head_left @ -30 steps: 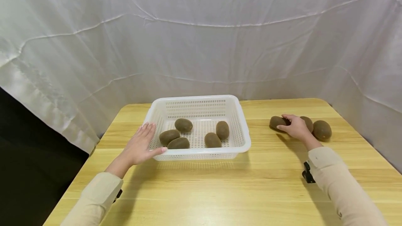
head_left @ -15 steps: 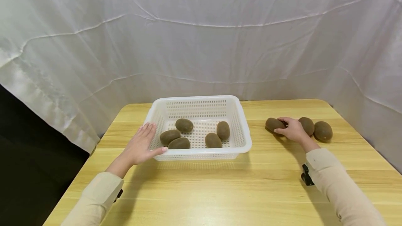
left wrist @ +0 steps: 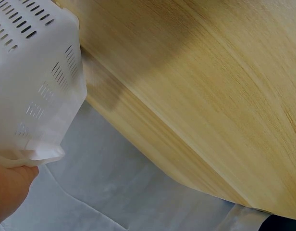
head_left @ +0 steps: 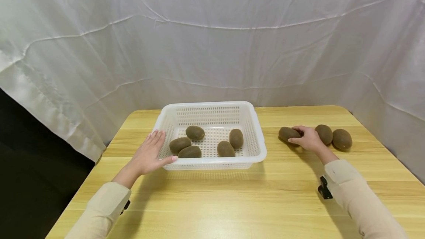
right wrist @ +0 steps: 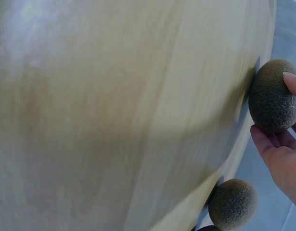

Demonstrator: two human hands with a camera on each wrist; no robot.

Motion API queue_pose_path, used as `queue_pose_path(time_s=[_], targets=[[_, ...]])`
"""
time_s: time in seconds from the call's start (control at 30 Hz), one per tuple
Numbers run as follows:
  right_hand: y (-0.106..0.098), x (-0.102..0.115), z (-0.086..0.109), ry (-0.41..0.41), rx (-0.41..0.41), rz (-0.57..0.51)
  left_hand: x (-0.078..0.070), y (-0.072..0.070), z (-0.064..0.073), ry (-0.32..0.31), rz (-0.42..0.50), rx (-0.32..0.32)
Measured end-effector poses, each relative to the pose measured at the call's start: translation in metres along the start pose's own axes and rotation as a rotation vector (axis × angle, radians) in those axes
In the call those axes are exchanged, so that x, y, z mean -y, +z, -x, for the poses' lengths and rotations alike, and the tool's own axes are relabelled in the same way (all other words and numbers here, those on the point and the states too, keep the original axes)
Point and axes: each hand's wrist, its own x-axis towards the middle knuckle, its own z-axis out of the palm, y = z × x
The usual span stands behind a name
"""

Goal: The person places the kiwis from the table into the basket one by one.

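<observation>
A white perforated plastic basket [head_left: 212,160] stands on the table with several brown kiwis inside, one of them a kiwi [head_left: 195,132] toward the back. My left hand [head_left: 147,156] rests on the basket's left front corner, fingers straight over the left rim and thumb along the front one. To the right, my right hand [head_left: 308,139] holds a kiwi [right wrist: 273,96] between thumb and fingers, low at the table. Behind that hand lie two more kiwis side by side, a nearer kiwi [head_left: 324,134] and an outer kiwi [head_left: 342,139].
The light wooden table [head_left: 212,198] reaches back to a pale hanging curtain [head_left: 212,54], which also runs along the right side. Left of the table is a dark area [head_left: 30,172]. Bare wood lies between the basket and the right hand.
My right hand has shifted a little to the left with the kiwi, widening the gap to the two others. The left hand and the basket stay in place.
</observation>
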Motion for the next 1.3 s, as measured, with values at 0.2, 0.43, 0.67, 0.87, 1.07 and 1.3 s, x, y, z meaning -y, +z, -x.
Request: queue_pose_path(time_s=[0.2, 0.43, 0.67, 0.87, 1.07, 1.3], targets=[[-0.002, 0.006, 0.004, 0.018, -0.011, -0.055, 0.000, -0.001, 0.001, 0.000, -0.003, 0.000], [-0.005, 0.016, 0.006, 0.007, -0.055, -0.095, 0.000, -0.002, 0.001, -0.001, -0.007, -0.003], [-0.015, 0.030, 0.010, 0.023, -0.047, -0.114, 0.000, 0.000, 0.000, -0.008, 0.001, 0.012], [-0.026, 0.046, 0.010, 0.009, -0.071, -0.117, 0.000, 0.000, -0.001, -0.007, -0.002, 0.010], [-0.032, 0.056, 0.010, 0.010, -0.069, -0.139, 0.000, 0.000, -0.001, -0.008, -0.003, 0.008], [-0.035, 0.065, 0.010, -0.006, -0.093, -0.138, 0.000, 0.000, 0.000, -0.009, 0.000, 0.010]])
